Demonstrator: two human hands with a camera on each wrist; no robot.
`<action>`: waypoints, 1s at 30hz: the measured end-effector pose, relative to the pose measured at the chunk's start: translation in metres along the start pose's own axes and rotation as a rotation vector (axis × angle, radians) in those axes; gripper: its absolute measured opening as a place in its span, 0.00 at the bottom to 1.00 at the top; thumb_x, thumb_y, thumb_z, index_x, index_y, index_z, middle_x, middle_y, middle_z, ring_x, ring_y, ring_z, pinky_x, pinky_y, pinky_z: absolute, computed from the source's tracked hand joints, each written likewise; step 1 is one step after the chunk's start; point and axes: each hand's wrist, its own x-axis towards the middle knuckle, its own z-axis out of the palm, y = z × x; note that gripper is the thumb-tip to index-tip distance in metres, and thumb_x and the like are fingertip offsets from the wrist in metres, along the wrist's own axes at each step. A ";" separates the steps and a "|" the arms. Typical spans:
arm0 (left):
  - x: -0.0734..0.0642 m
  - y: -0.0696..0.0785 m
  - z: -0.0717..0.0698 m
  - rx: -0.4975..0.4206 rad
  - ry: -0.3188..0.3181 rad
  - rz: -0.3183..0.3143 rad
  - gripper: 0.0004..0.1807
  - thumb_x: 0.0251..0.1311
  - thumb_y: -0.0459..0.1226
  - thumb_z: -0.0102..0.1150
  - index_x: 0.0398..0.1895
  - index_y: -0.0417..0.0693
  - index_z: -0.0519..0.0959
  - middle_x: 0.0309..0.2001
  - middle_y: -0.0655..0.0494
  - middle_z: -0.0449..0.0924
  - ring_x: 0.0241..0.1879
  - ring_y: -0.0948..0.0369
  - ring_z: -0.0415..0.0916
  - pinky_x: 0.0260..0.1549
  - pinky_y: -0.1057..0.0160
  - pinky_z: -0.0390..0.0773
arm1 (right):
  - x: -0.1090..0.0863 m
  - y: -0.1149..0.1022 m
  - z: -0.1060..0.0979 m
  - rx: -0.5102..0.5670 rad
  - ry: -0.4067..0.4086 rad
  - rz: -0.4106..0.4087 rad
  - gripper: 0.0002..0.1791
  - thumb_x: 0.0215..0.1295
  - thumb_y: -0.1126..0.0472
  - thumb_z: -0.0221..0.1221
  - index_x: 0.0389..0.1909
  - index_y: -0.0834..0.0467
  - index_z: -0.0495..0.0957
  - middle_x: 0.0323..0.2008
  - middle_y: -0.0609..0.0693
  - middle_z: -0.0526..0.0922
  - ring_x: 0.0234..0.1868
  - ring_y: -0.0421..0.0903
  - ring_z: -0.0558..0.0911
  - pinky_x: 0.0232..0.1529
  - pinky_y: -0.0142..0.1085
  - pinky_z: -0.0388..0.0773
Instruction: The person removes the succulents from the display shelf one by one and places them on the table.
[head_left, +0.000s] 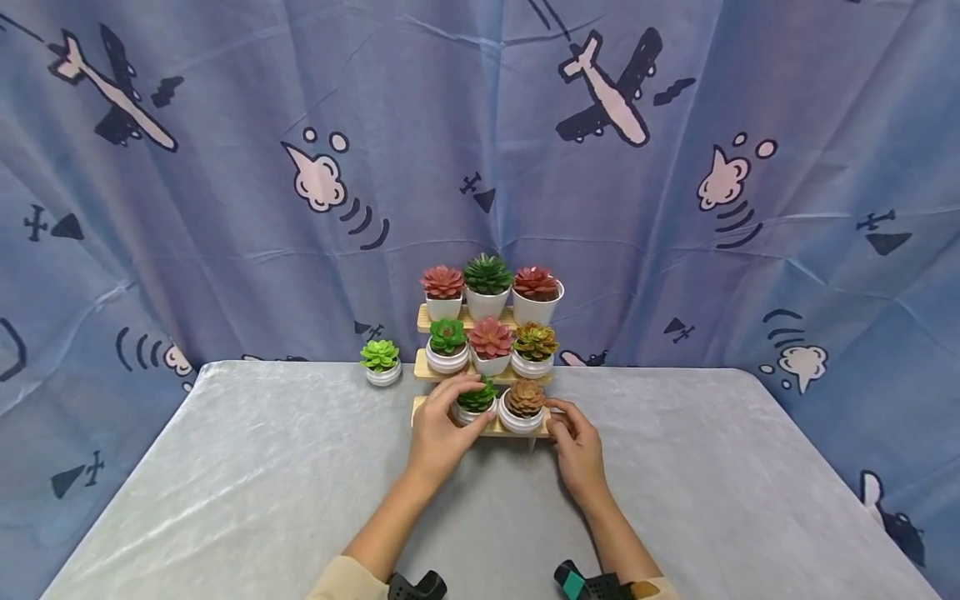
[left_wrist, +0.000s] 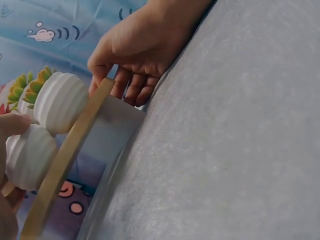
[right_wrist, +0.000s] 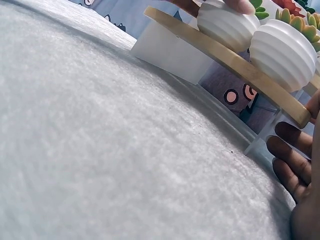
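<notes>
On the lowest step of a three-tier wooden plant stand (head_left: 417, 407), my left hand (head_left: 437, 435) grips a small potted green succulent (head_left: 476, 403) between thumb and fingers. Its white ribbed pot (left_wrist: 31, 157) is right at the board in the left wrist view. Beside it, to the right, sits a brown succulent (head_left: 523, 406) in a similar white pot. My right hand (head_left: 578, 451) holds the right end of the lowest board (right_wrist: 295, 111), with fingers curled below it near the clear support.
Several potted succulents fill the two upper tiers, among them a pink one (head_left: 491, 343) in the middle. A bright green succulent (head_left: 381, 362) stands on the grey cloth-covered table (head_left: 247, 467), left of the stand. Behind hangs a blue patterned curtain (head_left: 420, 125).
</notes>
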 end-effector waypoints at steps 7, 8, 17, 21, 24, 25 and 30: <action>-0.004 -0.002 0.002 0.048 0.024 0.049 0.18 0.46 0.34 0.79 0.42 0.49 0.87 0.53 0.55 0.86 0.57 0.55 0.81 0.60 0.55 0.77 | 0.000 -0.001 0.001 0.003 0.001 -0.027 0.17 0.70 0.72 0.51 0.57 0.65 0.79 0.44 0.63 0.87 0.33 0.31 0.78 0.36 0.27 0.77; -0.004 -0.002 0.002 0.047 0.031 0.054 0.17 0.46 0.34 0.79 0.42 0.49 0.87 0.53 0.55 0.86 0.57 0.55 0.81 0.59 0.55 0.77 | 0.000 -0.001 0.001 0.004 0.001 -0.030 0.17 0.70 0.72 0.51 0.56 0.65 0.79 0.44 0.63 0.87 0.33 0.31 0.78 0.36 0.27 0.77; -0.003 0.000 0.000 0.009 0.054 0.071 0.17 0.44 0.34 0.81 0.40 0.48 0.87 0.49 0.56 0.87 0.53 0.57 0.82 0.56 0.59 0.79 | 0.001 0.001 0.001 0.010 -0.004 -0.030 0.18 0.69 0.73 0.51 0.57 0.66 0.78 0.43 0.62 0.87 0.33 0.29 0.78 0.38 0.26 0.78; 0.002 0.008 -0.008 -0.012 0.055 0.098 0.17 0.44 0.32 0.80 0.40 0.48 0.87 0.49 0.55 0.87 0.54 0.56 0.82 0.58 0.60 0.79 | 0.000 0.002 0.001 0.002 -0.002 -0.033 0.18 0.69 0.73 0.51 0.57 0.66 0.78 0.42 0.59 0.87 0.33 0.29 0.78 0.37 0.27 0.78; 0.007 0.016 -0.016 -0.028 0.060 0.123 0.17 0.45 0.31 0.80 0.40 0.47 0.87 0.50 0.54 0.87 0.55 0.55 0.82 0.60 0.60 0.79 | 0.000 0.002 0.002 0.004 0.001 -0.041 0.18 0.69 0.74 0.51 0.57 0.67 0.78 0.41 0.58 0.87 0.32 0.29 0.77 0.37 0.28 0.78; 0.009 0.019 -0.019 -0.036 0.062 0.130 0.17 0.45 0.31 0.80 0.41 0.47 0.87 0.51 0.53 0.87 0.55 0.54 0.82 0.60 0.61 0.79 | 0.000 0.002 0.002 0.003 0.002 -0.043 0.18 0.69 0.74 0.51 0.57 0.67 0.78 0.40 0.58 0.87 0.33 0.29 0.77 0.37 0.28 0.78; 0.021 0.030 -0.038 -0.042 0.088 0.179 0.16 0.47 0.31 0.79 0.42 0.46 0.87 0.52 0.51 0.86 0.56 0.53 0.81 0.60 0.64 0.78 | 0.000 0.001 0.001 0.000 0.004 -0.038 0.18 0.70 0.73 0.51 0.57 0.66 0.78 0.41 0.59 0.87 0.33 0.29 0.78 0.37 0.27 0.78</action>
